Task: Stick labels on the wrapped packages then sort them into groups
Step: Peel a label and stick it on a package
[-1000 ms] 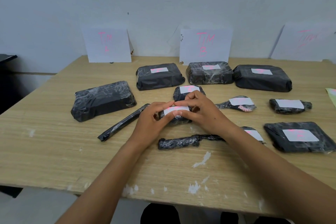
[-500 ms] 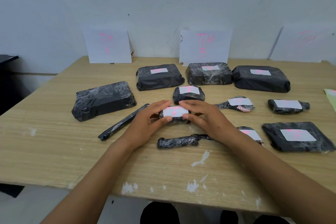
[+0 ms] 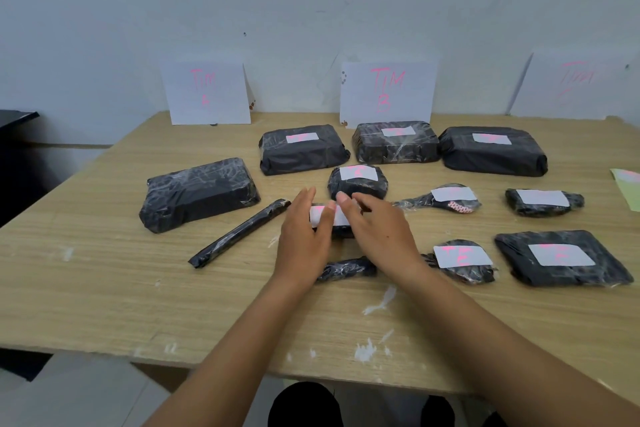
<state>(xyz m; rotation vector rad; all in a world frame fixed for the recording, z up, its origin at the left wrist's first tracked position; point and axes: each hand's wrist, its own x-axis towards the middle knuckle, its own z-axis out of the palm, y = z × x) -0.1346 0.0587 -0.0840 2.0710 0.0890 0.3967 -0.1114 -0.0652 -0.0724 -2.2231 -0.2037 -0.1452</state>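
Observation:
A small black wrapped package (image 3: 341, 230) lies at the table's middle with a white label (image 3: 318, 215) on top. My left hand (image 3: 304, 239) and my right hand (image 3: 377, 232) lie over it with straight fingers, the left thumb pressing on the label. Most of this package is hidden under my hands. Around it lie several black wrapped packages with white labels, such as a round one (image 3: 358, 180) just behind and a flat one (image 3: 561, 256) at the right. An unlabelled block (image 3: 197, 192), a thin black roll (image 3: 239, 232) and a small bundle (image 3: 346, 269) lie left and near.
Three white signs with pink writing lean on the wall: left (image 3: 206, 92), middle (image 3: 388, 90), right (image 3: 578, 83). Three big labelled packages line the back, one being (image 3: 303, 149). A green sheet (image 3: 628, 187) lies at the right edge. The wooden table (image 3: 104, 288) has white paint spots.
My fingers have straightened and flattened over the labelled package; earlier both hands held it by its ends. The left thumb now lies across the label.

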